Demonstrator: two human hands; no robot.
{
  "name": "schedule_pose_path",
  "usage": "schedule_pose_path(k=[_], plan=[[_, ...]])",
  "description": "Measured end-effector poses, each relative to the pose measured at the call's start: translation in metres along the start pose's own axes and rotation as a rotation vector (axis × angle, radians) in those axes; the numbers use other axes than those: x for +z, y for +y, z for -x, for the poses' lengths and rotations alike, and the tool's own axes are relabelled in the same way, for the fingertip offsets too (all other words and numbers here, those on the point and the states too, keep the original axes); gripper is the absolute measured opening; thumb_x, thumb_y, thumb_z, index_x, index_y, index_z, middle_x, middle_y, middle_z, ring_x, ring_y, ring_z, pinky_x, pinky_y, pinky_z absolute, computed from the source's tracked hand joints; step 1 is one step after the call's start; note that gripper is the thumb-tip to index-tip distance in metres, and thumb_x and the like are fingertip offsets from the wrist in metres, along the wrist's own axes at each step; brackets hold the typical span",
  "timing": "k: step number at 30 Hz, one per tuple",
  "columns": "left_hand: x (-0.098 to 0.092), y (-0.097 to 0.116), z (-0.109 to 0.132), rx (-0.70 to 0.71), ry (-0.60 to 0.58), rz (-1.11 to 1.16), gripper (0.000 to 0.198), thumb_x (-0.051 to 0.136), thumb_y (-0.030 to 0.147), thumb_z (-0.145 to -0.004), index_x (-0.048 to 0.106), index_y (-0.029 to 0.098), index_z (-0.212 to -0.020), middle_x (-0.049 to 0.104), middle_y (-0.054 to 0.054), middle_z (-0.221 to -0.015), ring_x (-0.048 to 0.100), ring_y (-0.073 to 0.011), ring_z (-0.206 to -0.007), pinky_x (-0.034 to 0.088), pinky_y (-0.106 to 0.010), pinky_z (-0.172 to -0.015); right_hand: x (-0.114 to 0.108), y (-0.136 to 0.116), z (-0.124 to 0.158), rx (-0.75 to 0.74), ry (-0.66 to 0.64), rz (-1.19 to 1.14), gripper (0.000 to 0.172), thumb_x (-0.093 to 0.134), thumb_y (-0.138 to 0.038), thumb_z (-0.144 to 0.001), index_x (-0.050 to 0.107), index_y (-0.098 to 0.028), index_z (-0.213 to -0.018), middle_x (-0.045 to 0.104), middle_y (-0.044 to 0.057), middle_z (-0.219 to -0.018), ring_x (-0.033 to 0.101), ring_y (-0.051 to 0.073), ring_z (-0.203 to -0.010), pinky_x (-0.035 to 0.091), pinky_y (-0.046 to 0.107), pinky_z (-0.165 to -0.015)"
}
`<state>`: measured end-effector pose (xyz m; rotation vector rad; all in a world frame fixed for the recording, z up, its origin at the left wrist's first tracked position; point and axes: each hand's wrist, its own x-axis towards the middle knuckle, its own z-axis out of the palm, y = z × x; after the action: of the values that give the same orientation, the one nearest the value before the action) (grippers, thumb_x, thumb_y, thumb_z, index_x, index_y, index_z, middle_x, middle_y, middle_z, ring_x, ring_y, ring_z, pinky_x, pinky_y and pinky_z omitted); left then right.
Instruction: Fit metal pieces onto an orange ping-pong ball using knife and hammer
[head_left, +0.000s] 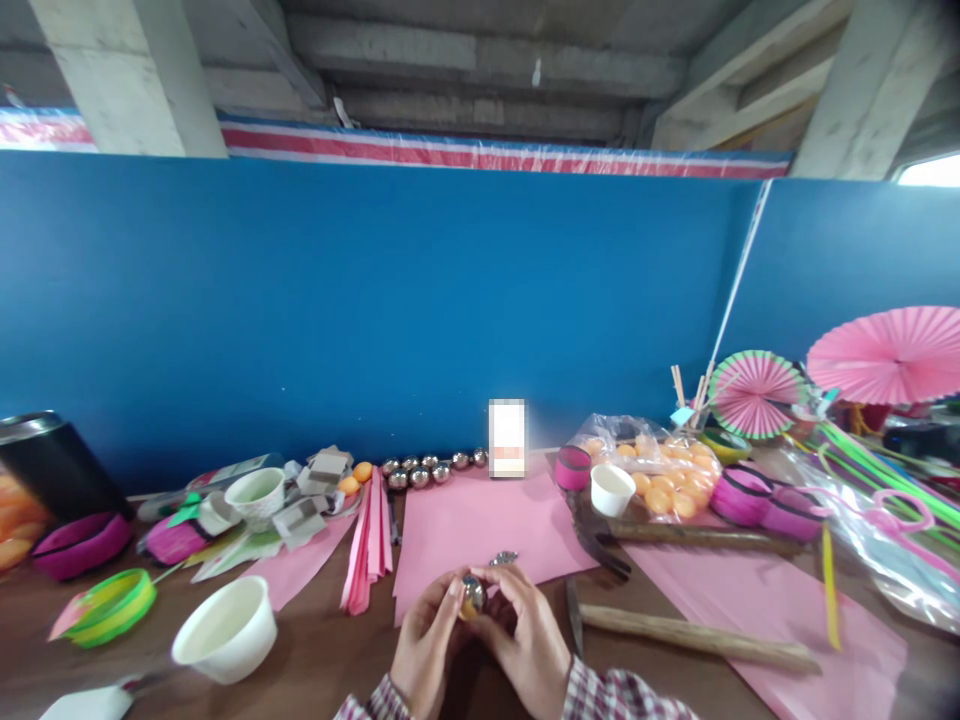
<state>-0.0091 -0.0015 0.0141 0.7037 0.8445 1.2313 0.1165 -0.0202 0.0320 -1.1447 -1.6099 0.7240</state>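
Note:
My left hand (426, 637) and my right hand (531, 637) meet at the front middle of the table. Between their fingertips they hold a shiny silver ball (474, 592) with an orange patch at its lower side; whether that patch is a separate piece I cannot tell. Fingers of both hands are closed around it. Just beyond them, a small cluster of silver pieces (504, 557) lies on a pink paper sheet (480, 515). Several more silver balls (420, 475) line the back edge of the paper.
A hammer (690, 632) lies to the right, near dark metal pincers (600, 545). Orange balls fill a clear bag (675, 480). White bowls (229, 630), folded pink paper strips (366, 545) and a green-yellow tape roll (112, 608) sit left. A blue partition (450, 300) stands behind.

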Motion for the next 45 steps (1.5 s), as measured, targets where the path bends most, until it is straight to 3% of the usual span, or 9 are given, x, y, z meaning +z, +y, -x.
schedule_pose_path(k=[16,22,45], plan=[[-0.0002,-0.0007,-0.0004,-0.005,0.015,-0.014,0.034,0.067,0.034,-0.060,0.064,0.013,-0.086,0.067,-0.009,-0.082,0.062,-0.0205,-0.076,0.049,-0.029,-0.065,0.0004,0.0018,-0.0004,-0.014,0.016,0.022,0.035,0.059,-0.008,-0.065,0.057,-0.021,-0.098,0.059,0.003,-0.093,0.056,0.017,-0.084,0.045,0.027,-0.076],[-0.0006,-0.0013,-0.0004,-0.009,0.011,-0.017,0.031,0.065,0.033,-0.064,0.063,0.014,-0.088,0.066,-0.008,-0.082,0.061,-0.0169,-0.073,0.049,-0.025,-0.063,0.0002,0.0026,-0.0002,-0.013,0.017,0.029,0.036,0.059,-0.007,-0.065,0.057,-0.022,-0.098,0.059,0.003,-0.093,0.056,0.016,-0.084,0.044,0.027,-0.076],[-0.0033,-0.0042,-0.0028,-0.007,-0.023,-0.007,0.029,0.063,0.031,-0.066,0.062,0.014,-0.089,0.066,-0.008,-0.082,0.060,-0.0160,-0.074,0.048,-0.024,-0.063,-0.0005,0.0014,-0.0006,-0.008,0.002,0.007,0.040,0.061,-0.005,-0.061,0.057,-0.021,-0.097,0.059,0.003,-0.093,0.055,0.017,-0.085,0.043,0.027,-0.077]])
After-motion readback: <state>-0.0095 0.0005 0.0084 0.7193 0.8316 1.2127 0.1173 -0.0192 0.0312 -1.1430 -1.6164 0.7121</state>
